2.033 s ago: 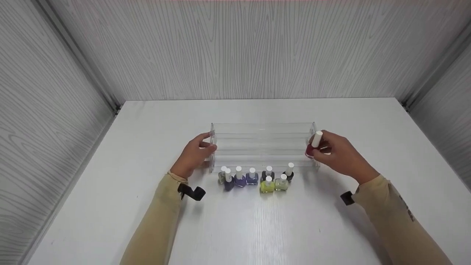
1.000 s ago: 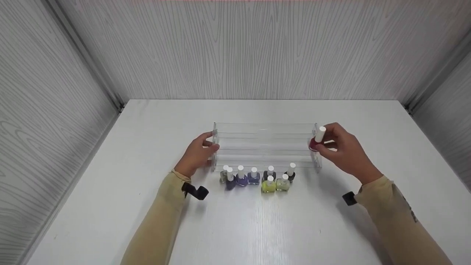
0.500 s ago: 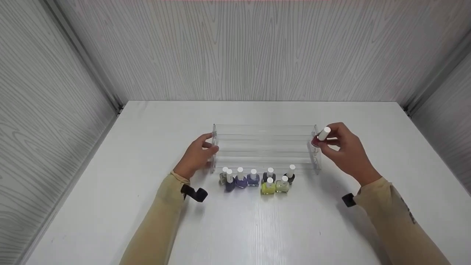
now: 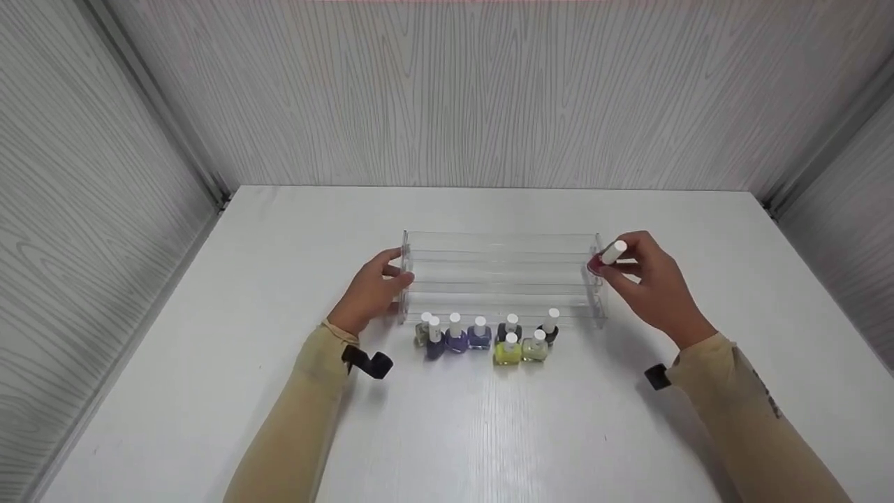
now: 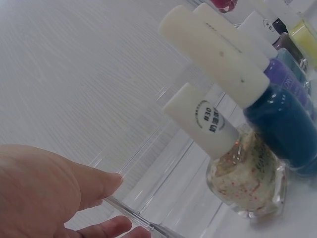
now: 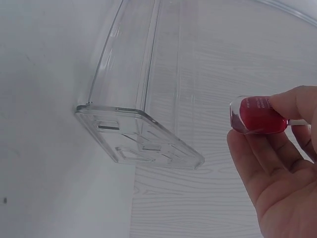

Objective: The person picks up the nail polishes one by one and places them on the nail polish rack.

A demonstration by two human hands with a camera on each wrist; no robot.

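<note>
A clear tiered acrylic display rack point(image 4: 499, 288) stands on the table, its shelves bare. My left hand point(image 4: 370, 290) grips its left end panel, thumb point(image 5: 101, 183) on the inner side and fingers outside. My right hand point(image 4: 649, 286) pinches a red nail polish bottle point(image 4: 596, 265) between thumb and fingers, its white cap leaning toward the palm. In the right wrist view the bottle point(image 6: 260, 115) is held in the air, apart from the rack's right end panel point(image 6: 143, 141). Several white-capped nail polish bottles line the rack's front, among them a yellow one point(image 4: 508, 353) and a purple one point(image 4: 456, 341).
A speckled glitter bottle point(image 5: 242, 178) and a dark blue one point(image 5: 285, 126) stand close together at the row's left end. A pale bottle point(image 4: 535, 350) sits beside the yellow one. The white table point(image 4: 447, 433) is enclosed by wood-grain panels point(image 4: 447, 98).
My right hand has moved back and slightly right with the red nail polish bottle, which now tilts more. My left hand keeps its hold on the rack; the other bottles stay put.
</note>
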